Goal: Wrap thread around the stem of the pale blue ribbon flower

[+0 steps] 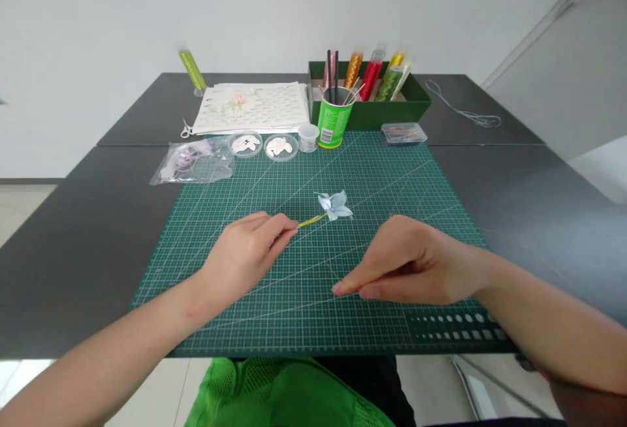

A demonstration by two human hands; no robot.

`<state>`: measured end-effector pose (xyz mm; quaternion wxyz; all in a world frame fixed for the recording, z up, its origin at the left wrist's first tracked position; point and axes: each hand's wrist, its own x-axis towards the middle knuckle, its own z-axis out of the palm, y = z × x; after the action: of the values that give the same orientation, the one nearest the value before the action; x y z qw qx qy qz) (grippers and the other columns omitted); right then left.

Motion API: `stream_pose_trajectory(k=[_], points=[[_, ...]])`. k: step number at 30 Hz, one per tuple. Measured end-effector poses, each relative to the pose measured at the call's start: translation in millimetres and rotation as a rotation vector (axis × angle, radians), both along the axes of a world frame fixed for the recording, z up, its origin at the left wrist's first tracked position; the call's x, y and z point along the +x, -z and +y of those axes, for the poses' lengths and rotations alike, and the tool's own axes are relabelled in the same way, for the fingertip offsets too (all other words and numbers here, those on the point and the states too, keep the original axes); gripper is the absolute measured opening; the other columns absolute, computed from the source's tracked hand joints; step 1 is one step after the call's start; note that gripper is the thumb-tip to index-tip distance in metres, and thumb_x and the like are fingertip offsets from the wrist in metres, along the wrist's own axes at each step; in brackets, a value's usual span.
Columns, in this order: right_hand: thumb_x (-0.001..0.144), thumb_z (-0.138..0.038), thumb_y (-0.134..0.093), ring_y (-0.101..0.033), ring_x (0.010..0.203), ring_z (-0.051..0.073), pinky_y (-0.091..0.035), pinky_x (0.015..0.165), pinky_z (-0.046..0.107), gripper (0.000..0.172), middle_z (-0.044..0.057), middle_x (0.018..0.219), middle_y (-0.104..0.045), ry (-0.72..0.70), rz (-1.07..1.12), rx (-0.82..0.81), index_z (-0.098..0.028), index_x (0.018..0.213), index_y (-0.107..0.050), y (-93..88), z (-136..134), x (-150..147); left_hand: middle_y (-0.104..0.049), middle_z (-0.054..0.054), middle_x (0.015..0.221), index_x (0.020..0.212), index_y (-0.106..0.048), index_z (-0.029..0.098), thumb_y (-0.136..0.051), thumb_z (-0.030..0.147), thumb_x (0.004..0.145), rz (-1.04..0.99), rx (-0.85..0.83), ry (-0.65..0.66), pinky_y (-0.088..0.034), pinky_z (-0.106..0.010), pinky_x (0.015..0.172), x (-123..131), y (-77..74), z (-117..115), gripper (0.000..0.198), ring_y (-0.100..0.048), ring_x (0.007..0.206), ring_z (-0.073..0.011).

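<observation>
- From my remote seat I see the left hand (pixel 249 251) pinching the near end of a yellow-green stem (pixel 311 221) between thumb and forefinger, a narrow, closed grip.
- The stem carries a small pale flower (pixel 336 205) at its far end, resting low over the middle of the green cutting mat (pixel 294 309).
- The right hand (pixel 416 264) sits to the right, nearer me, with its fingertips pressed together; I cannot tell whether anything thin lies between them.
- At the mat's far edge stand two shallow dishes (pixel 246 144), a green cup (pixel 333 123) with sticks, and a plastic bag (pixel 193 160) to the left.
- Behind the cup, a green box (pixel 416 110) holds coloured spools.
</observation>
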<state>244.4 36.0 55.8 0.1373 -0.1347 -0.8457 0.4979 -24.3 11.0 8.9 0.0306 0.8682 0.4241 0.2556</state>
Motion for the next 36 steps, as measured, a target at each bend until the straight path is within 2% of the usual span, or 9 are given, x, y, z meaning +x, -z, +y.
stream_pose_trajectory(k=[6,12,21,25,27,30,32,34,36], points=[[0.103,-0.032,-0.052,-0.037,0.042,0.005,-0.03,0.043,0.021,0.03,-0.006,0.055,-0.059,0.186,0.066,0.11,-0.023,0.125,-0.071,-2.9,3.7,5.9,-0.071,-0.003,0.078,0.098,-0.065,0.015,-0.045,0.023,0.105,0.07,0.011,0.186,-0.054,-0.026,0.062,4.6,2.8,-6.1,0.023,-0.067,0.07,-0.0149],[0.104,-0.042,-0.05,-0.038,0.045,0.008,-0.03,0.044,0.023,0.037,-0.005,0.054,-0.054,0.341,0.081,0.089,-0.021,0.126,-0.071,9.4,19.0,8.2,-0.072,-0.003,0.082,0.103,-0.064,0.015,-0.044,0.021,0.105,0.041,-0.028,0.321,-0.057,-0.028,0.067,7.4,2.4,-12.1,0.021,-0.069,0.074,-0.0153],[0.104,-0.043,-0.049,-0.019,0.043,0.008,-0.02,0.042,0.022,0.042,-0.01,0.048,-0.025,0.309,0.071,-0.062,-0.026,0.141,-0.06,22.4,24.6,4.9,-0.073,-0.003,0.089,0.105,-0.063,0.016,-0.048,0.02,0.104,-0.012,-0.096,0.382,-0.057,-0.026,0.069,6.3,1.7,-14.1,0.015,-0.068,0.078,-0.0145],[0.104,-0.039,-0.05,-0.026,0.044,0.007,-0.025,0.044,0.021,0.041,-0.009,0.052,-0.044,0.304,0.058,-0.091,-0.027,0.142,-0.058,28.7,27.8,3.4,-0.074,-0.003,0.089,0.106,-0.063,0.016,-0.051,0.018,0.103,-0.032,-0.09,0.409,-0.056,-0.026,0.068,7.0,-0.6,-16.1,0.012,-0.068,0.077,-0.0143],[0.104,-0.04,-0.05,-0.044,0.052,0.009,-0.037,0.053,0.022,0.039,-0.003,0.074,-0.067,0.313,0.056,-0.066,-0.028,0.139,-0.061,32.0,31.0,3.1,-0.074,-0.003,0.09,0.107,-0.063,0.015,-0.052,0.017,0.102,-0.044,-0.078,0.42,-0.056,-0.026,0.067,7.9,-1.9,-17.3,0.012,-0.068,0.077,-0.0142],[0.102,-0.041,-0.051,-0.059,0.075,0.013,-0.046,0.07,0.025,0.039,0.004,0.101,-0.073,0.319,0.07,-0.061,-0.025,0.135,-0.065,37.3,36.0,3.2,-0.075,-0.004,0.091,0.106,-0.063,0.014,-0.053,0.016,0.102,-0.08,-0.041,0.428,-0.057,-0.026,0.067,9.7,-4.4,-18.5,0.011,-0.068,0.076,-0.0139],[0.102,-0.039,-0.051,-0.051,0.062,0.011,-0.042,0.062,0.023,0.04,0.0,0.076,-0.066,0.3,0.043,-0.127,-0.023,0.137,-0.063,41.4,38.6,3.5,-0.076,-0.005,0.091,0.104,-0.064,0.013,-0.056,0.013,0.1,-0.129,-0.005,0.425,-0.058,-0.025,0.068,10.4,-6.7,-19.2,0.009,-0.069,0.076,-0.0134],[0.101,-0.036,-0.052,-0.031,0.047,0.008,-0.03,0.05,0.02,0.046,-0.009,0.053,-0.043,0.24,-0.003,-0.243,-0.021,0.143,-0.057,46.1,40.6,3.1,-0.076,-0.005,0.092,0.102,-0.064,0.013,-0.059,0.011,0.097,-0.181,0.032,0.408,-0.059,-0.025,0.07,10.0,-9.2,-19.8,0.007,-0.07,0.077,-0.0131],[0.096,-0.033,-0.057,-0.02,0.046,0.007,-0.022,0.047,0.02,0.053,-0.012,0.05,-0.031,0.172,-0.045,-0.355,-0.017,0.147,-0.052,51.0,41.9,2.0,-0.077,-0.006,0.095,0.102,-0.065,0.013,-0.062,0.008,0.095,-0.217,0.07,0.376,-0.06,-0.024,0.073,8.5,-11.4,-20.3,0.008,-0.071,0.08,-0.0129]])
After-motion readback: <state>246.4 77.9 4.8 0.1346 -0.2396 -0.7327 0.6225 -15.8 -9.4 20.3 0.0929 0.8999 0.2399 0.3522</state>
